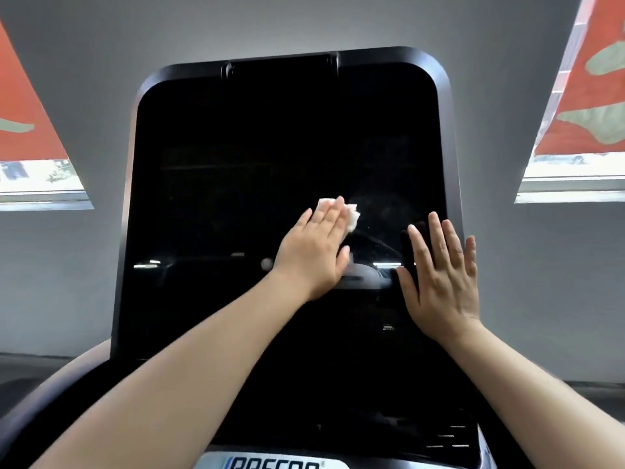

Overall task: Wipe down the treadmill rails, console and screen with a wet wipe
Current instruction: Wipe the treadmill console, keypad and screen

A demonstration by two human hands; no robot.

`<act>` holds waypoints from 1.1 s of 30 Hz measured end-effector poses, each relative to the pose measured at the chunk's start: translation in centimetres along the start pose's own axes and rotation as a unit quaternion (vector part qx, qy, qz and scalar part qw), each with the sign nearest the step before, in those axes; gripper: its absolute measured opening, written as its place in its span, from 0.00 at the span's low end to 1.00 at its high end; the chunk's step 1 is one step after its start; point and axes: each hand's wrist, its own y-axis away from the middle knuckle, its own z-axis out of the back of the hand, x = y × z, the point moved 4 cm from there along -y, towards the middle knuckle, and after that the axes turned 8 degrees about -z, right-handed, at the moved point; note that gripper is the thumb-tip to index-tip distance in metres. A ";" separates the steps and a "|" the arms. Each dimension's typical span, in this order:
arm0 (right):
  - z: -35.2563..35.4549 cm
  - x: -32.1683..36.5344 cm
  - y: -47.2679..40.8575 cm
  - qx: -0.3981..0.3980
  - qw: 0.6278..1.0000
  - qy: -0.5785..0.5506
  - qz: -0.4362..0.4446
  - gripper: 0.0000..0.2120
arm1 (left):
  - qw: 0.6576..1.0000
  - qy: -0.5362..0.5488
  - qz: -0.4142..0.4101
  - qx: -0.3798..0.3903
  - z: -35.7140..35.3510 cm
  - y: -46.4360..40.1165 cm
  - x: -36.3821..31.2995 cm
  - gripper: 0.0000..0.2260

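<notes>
On the dark screen (287, 184) of the treadmill, seen from the head camera, the left hand (316, 252) lies flat with straight fingers, pressing a white wet wipe (351, 214) against the glass near the middle; the wipe shows only at the fingertips. The right hand (443, 279) is spread flat with nothing in it, palm toward the lower right part of the screen, most likely steadying it, though actual contact cannot be confirmed. Faint streaks and smears show on the glass just right of the wipe, which suggests the middle band is being worked, but the pictures do not tell how much of the screen has been covered. Below, the console (449, 434) with its vents appears only as a dark strip, and a curved rail (50, 394) shows at lower left; whether either is already wiped cannot be judged. By this view, the screen step is under way, with rails and console uncertain.
</notes>
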 end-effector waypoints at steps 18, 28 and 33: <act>0.1 0.2 0.1 0.008 1.000 -0.019 -0.021 0.27 | 0.994 0.080 0.052 -0.059 -1.3 5.0 -3.0 0.24; 0.3 0.1 0.0 0.008 0.999 -0.031 -0.030 0.28 | 0.983 0.095 0.118 -0.102 2.6 -1.8 1.4 0.17; 0.3 0.1 -0.1 0.004 0.999 -0.034 -0.022 0.28 | 0.986 0.044 0.018 -0.159 0.2 2.9 -0.7 0.18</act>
